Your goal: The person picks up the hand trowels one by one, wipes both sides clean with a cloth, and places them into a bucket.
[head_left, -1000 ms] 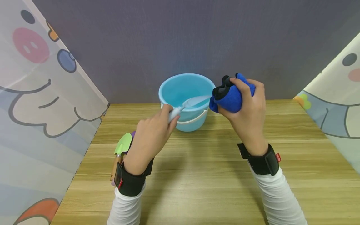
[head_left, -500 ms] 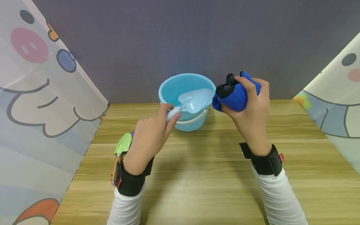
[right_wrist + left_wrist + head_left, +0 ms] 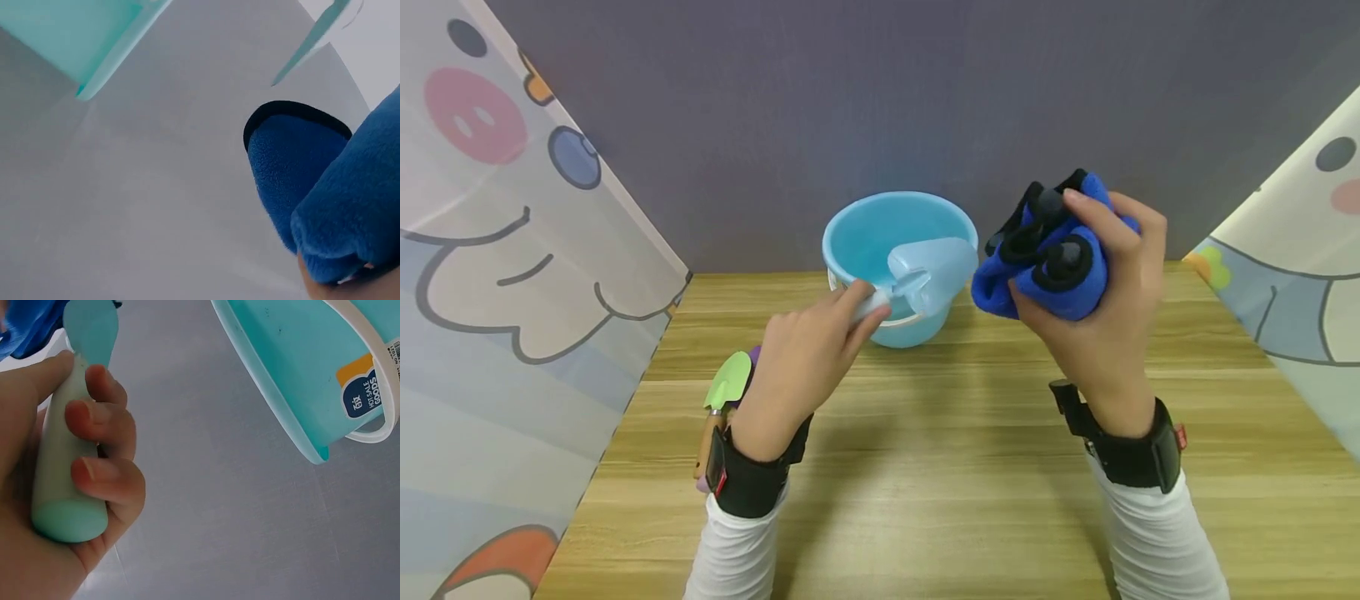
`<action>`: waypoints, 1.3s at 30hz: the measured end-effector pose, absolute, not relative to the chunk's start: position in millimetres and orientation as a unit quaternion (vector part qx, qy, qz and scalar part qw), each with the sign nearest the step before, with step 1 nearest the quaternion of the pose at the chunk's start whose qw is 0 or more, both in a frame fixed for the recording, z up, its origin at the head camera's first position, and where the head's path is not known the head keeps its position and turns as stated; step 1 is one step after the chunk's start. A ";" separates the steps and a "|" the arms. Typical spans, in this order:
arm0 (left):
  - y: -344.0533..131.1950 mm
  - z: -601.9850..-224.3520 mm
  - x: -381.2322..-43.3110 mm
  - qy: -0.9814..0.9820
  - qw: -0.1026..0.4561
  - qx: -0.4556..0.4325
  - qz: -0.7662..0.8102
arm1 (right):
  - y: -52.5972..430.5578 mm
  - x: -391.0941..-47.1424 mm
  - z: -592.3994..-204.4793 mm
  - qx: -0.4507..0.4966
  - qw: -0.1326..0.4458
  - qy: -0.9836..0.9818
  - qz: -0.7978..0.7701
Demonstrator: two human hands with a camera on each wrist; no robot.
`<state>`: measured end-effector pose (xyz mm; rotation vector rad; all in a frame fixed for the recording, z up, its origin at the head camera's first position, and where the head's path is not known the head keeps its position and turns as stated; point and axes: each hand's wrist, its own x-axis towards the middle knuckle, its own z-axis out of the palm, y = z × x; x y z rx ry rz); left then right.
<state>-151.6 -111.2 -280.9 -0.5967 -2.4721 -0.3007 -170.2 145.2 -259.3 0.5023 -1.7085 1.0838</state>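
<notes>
My left hand [image 3: 801,358] grips the pale handle of a light blue plastic shovel [image 3: 938,265], its fingers and thumb wrapped round it in the left wrist view. The shovel's broad blade overlaps the right rim of the bucket in the head view. On the right, a bunched blue cloth [image 3: 1000,290] with black edging is held up in my right hand [image 3: 1116,333], thumb below and fingers over it. A small gap parts the cloth from the blade. In the right wrist view, the fuzzy cloth [image 3: 350,206] hides most of the fingers.
A light blue bucket [image 3: 906,336] with a white handle stands at the table's back, against the grey wall [image 3: 880,92]. At left, a green trowel [image 3: 728,383] with a wooden handle lies beside something purple, partly hidden by my left wrist. Cartoon-printed panels [image 3: 490,275] flank the table.
The right hand has drawn the cloth rightward, away from the shovel, and tilted it. The shovel has rolled from near edge-on to show its broad face; the left hand has hardly moved.
</notes>
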 end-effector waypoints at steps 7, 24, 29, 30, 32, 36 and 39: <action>-109.9 -282.3 -153.2 -0.912 0.295 -0.262 -0.112 | 125.3 -162.9 -268.4 0.325 0.479 -0.709 0.404; -109.6 -280.4 -147.7 -0.896 0.328 -0.290 -0.072 | 86.4 -173.4 -294.7 0.404 0.431 -0.785 0.186; -106.6 -278.9 -145.6 -0.890 0.337 -0.298 -0.070 | 86.0 -173.6 -295.8 0.390 0.434 -0.785 0.208; -105.5 -278.8 -145.1 -0.888 0.341 -0.301 -0.071 | 86.5 -173.5 -295.6 0.385 0.435 -0.785 0.214; -103.8 -278.8 -144.4 -0.883 0.349 -0.305 -0.075 | 86.9 -172.6 -295.1 0.376 0.439 -0.785 0.222; -103.3 -279.4 -143.6 -0.880 0.356 -0.304 -0.077 | 86.5 -169.6 -294.8 0.368 0.446 -0.785 0.225; -104.0 -279.8 -142.9 -0.882 0.351 -0.304 -0.081 | 86.7 -167.3 -294.2 0.366 0.448 -0.784 0.226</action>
